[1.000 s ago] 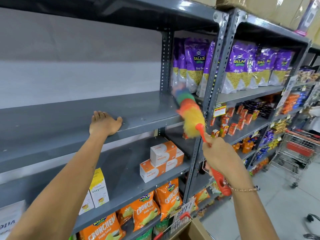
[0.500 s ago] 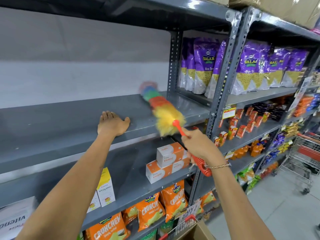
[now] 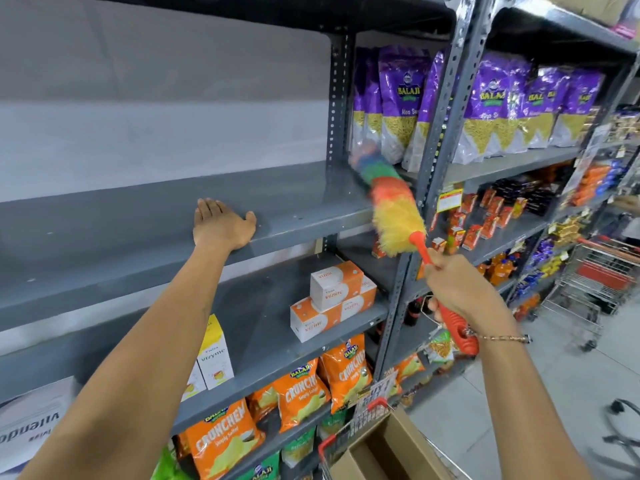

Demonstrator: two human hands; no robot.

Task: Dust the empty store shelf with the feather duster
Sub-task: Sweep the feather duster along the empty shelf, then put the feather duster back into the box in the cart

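The empty grey metal shelf (image 3: 131, 233) runs across the left and middle at chest height. My left hand (image 3: 221, 225) lies flat, palm down, on its front edge with the fingers spread. My right hand (image 3: 460, 289) is closed round the orange handle of the rainbow feather duster (image 3: 391, 209). The duster's fluffy head lies at the shelf's right end, its blurred tip reaching the upright post by the purple snack bags.
Purple snack bags (image 3: 401, 105) fill the bay to the right. Orange-and-white boxes (image 3: 332, 299) and orange crisp bags (image 3: 304, 393) sit on the lower shelves. A cardboard box in a trolley (image 3: 384, 448) stands below me. Another wire trolley (image 3: 602, 278) stands in the aisle at right.
The duster swept left along the shelf and has now swung back right to the shelf's end. My left hand stays planted on the shelf edge.
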